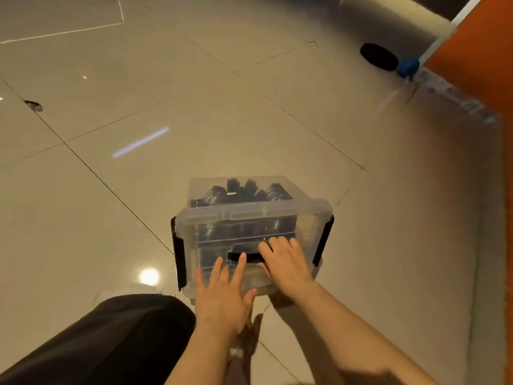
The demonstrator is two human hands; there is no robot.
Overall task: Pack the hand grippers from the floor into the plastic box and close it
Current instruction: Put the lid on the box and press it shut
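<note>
A clear plastic box (288,190) stands on the tiled floor in front of me, tipped so its far side faces up. Black hand grippers (241,194) with metal springs show through its walls. The clear lid (188,232) sits on the box, with black side latches (179,257) at left and right. My left hand (222,295) lies flat on the near part of the lid, fingers straight. My right hand (283,262) rests on the lid over a black handle (236,256), its fingers slightly bent.
Glossy beige tiles (138,107) spread all around. My dark trouser leg (111,337) fills the lower left. An orange wall panel (477,45), a blue object (408,67) and a dark round spot (379,56) lie at the far right.
</note>
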